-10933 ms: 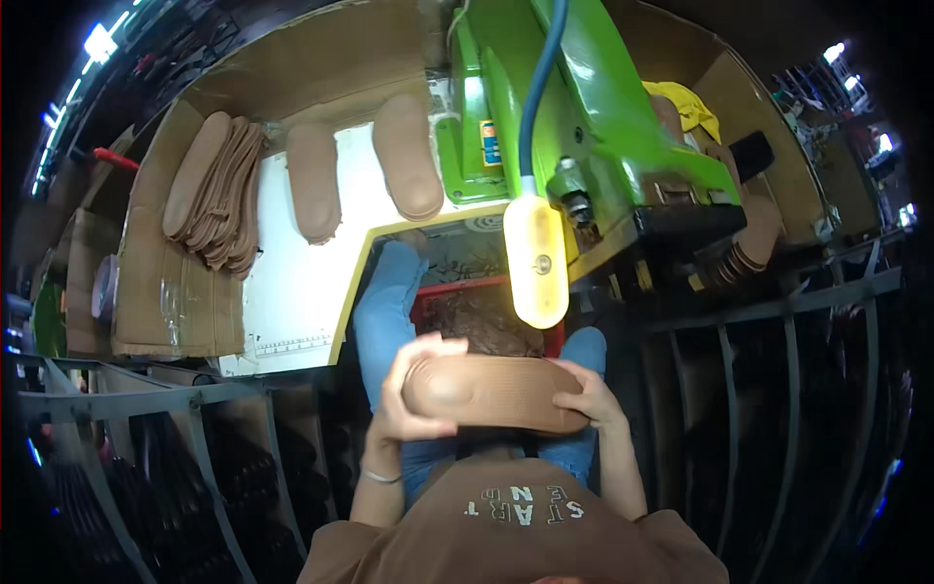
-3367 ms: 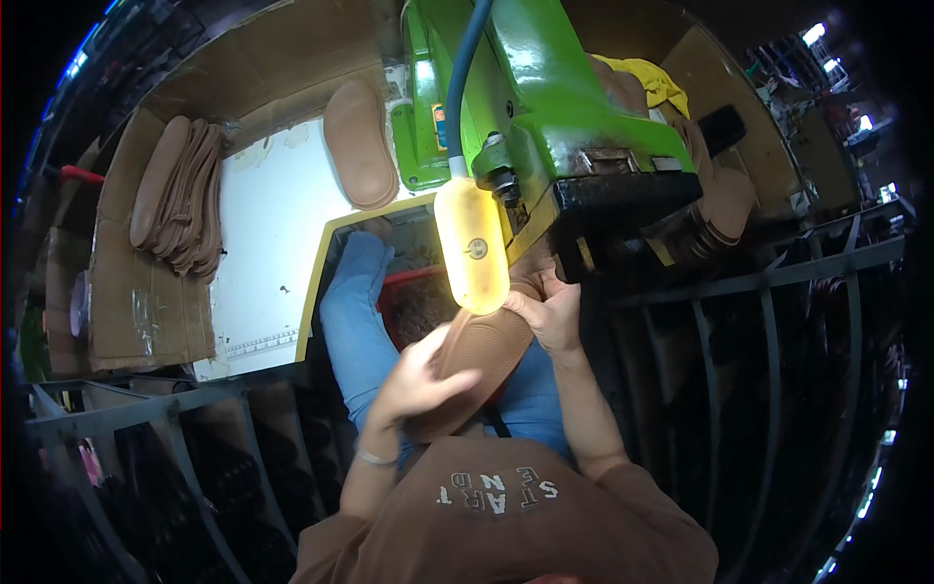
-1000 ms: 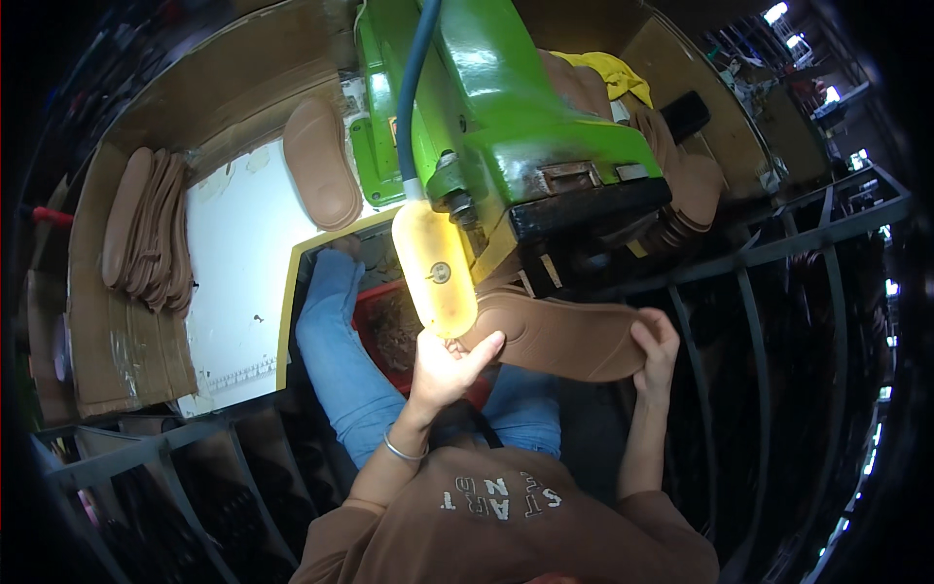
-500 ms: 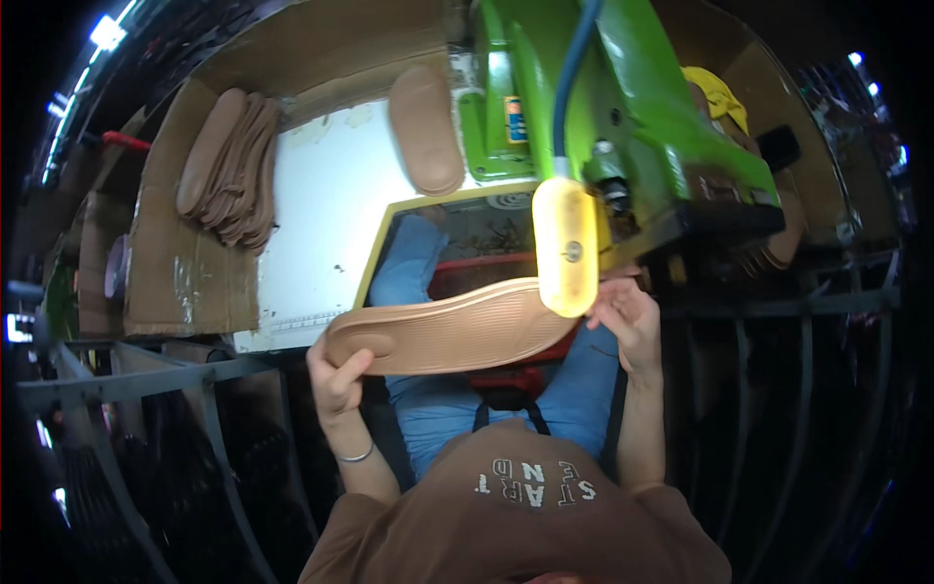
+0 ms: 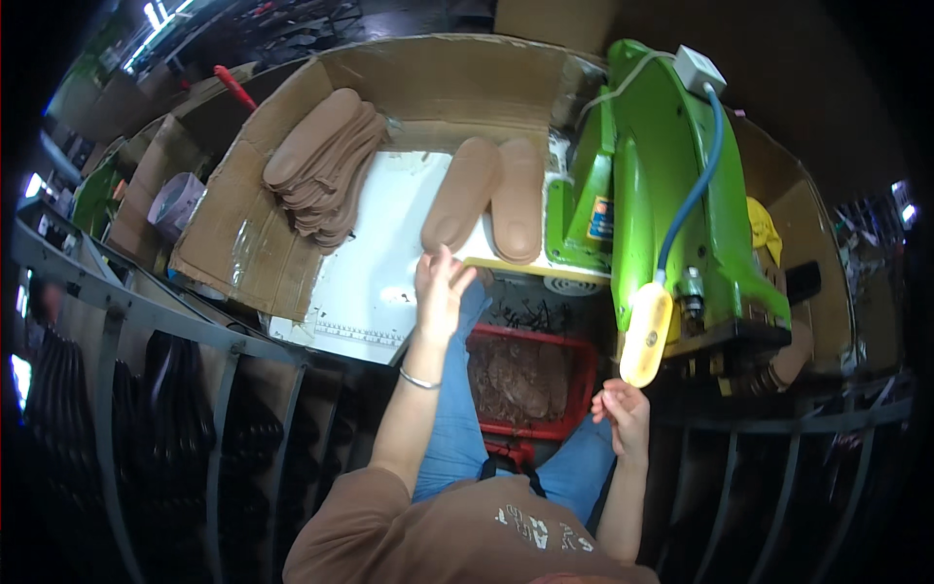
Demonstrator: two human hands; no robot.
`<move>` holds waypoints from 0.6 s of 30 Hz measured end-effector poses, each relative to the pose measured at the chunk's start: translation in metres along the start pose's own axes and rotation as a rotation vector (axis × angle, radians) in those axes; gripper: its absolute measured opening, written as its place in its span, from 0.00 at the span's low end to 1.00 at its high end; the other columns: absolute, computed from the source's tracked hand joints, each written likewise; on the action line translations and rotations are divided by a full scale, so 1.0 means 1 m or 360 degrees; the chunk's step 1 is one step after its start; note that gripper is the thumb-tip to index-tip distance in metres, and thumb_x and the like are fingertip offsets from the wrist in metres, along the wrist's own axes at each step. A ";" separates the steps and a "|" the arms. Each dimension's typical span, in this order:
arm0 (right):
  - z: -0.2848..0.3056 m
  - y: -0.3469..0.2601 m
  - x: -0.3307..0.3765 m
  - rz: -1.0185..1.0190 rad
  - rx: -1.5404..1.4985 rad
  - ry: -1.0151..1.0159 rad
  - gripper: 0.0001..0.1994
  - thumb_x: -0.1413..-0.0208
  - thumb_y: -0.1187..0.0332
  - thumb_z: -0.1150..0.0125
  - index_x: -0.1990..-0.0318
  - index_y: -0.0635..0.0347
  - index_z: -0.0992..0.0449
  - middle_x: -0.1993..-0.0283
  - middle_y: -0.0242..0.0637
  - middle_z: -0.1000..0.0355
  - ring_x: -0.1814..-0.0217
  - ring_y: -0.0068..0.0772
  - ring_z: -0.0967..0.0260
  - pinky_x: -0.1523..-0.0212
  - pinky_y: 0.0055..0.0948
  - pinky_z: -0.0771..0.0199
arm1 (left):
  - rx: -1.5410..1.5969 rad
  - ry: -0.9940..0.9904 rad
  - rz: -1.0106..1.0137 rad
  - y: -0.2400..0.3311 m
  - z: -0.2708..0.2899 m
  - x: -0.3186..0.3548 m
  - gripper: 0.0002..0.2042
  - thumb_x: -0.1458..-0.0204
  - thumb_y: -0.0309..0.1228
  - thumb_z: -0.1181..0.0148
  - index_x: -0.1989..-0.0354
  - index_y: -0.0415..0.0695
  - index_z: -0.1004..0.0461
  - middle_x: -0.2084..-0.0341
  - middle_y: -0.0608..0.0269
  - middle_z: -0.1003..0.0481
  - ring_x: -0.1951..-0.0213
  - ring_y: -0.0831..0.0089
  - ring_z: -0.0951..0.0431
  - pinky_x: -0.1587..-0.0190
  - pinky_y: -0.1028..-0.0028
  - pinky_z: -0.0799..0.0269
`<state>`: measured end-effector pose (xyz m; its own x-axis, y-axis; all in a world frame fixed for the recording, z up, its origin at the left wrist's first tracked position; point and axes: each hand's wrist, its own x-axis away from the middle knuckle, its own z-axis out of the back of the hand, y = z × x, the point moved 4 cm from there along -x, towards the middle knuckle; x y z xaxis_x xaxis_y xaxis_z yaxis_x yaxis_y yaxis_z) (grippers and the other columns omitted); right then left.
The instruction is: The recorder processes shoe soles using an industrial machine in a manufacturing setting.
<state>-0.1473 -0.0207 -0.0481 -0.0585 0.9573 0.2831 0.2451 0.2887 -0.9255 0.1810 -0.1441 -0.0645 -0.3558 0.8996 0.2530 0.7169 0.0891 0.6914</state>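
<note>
Above, two tan insoles lie side by side at the far edge of the white desk, with the left hand just short of them.

Left hand (image 5: 440, 287) is raised with fingers spread, its grip released and empty, fingertips touching or almost touching the heel end of the nearer insole (image 5: 460, 195); the second insole (image 5: 517, 200) lies against the green machine (image 5: 681, 195). Right hand (image 5: 623, 414) hangs loosely curled below the yellow lamp housing (image 5: 645, 336), holding nothing. Each insole is a thin, matt, rounded-toe slab, judged light, flexible and not fragile; a pinch at the heel or along one long edge should lift it. A fanned stack of like insoles (image 5: 321, 170) rests at the desk's left edge on a cardboard liner (image 5: 243, 243). A red crate (image 5: 530, 375) of brown scraps sits below.
</note>
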 end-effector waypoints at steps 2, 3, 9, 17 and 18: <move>0.022 0.009 0.005 -0.0165 0.0083 0.0382 0.05 0.48 0.76 0.43 0.66 0.63 0.33 0.74 0.36 0.31 0.77 0.20 0.33 0.81 0.17 0.32 | -0.0573 0.0206 -0.0302 0.005 0.000 0.009 0.40 0.53 0.36 0.36 0.37 0.38 0.56 0.44 0.49 0.53 0.49 0.63 0.41 0.50 0.64 0.33; 0.038 0.013 0.011 0.0088 0.0139 0.0651 0.05 0.48 0.77 0.44 0.66 0.62 0.34 0.74 0.35 0.32 0.79 0.19 0.35 0.83 0.16 0.34 | -0.0900 0.0216 -0.0540 0.020 -0.001 0.007 0.39 0.55 0.36 0.35 0.38 0.38 0.53 0.45 0.49 0.51 0.48 0.62 0.42 0.49 0.64 0.35; 0.008 -0.045 0.023 0.0701 0.0069 0.0663 0.19 0.48 0.79 0.49 0.49 0.64 0.44 0.52 0.45 0.37 0.70 0.22 0.32 0.83 0.13 0.37 | -0.2143 0.0800 -0.1996 0.207 0.031 -0.073 0.32 0.59 0.37 0.34 0.46 0.40 0.40 0.49 0.45 0.45 0.47 0.51 0.45 0.43 0.60 0.48; -0.031 0.043 0.016 0.0285 0.0492 -0.0083 0.11 0.39 0.67 0.54 0.72 0.62 0.33 0.83 0.29 0.38 0.84 0.18 0.40 0.82 0.20 0.36 | -0.2624 0.1003 -0.1364 0.263 0.073 -0.155 0.30 0.69 0.49 0.29 0.59 0.41 0.27 0.56 0.49 0.38 0.55 0.55 0.37 0.48 0.66 0.40; -0.035 0.049 0.019 0.0233 0.1010 -0.0182 0.10 0.41 0.69 0.51 0.73 0.64 0.32 0.81 0.34 0.33 0.82 0.28 0.34 0.80 0.26 0.34 | -0.2631 0.0983 -0.1356 0.262 0.071 -0.146 0.30 0.69 0.49 0.29 0.59 0.41 0.27 0.56 0.49 0.38 0.55 0.55 0.37 0.48 0.66 0.40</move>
<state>-0.1024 0.0112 -0.0796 -0.1790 0.9728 0.1467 -0.3578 0.0746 -0.9308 0.4637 -0.2214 0.0317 -0.6372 0.5650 -0.5242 -0.7676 -0.4039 0.4977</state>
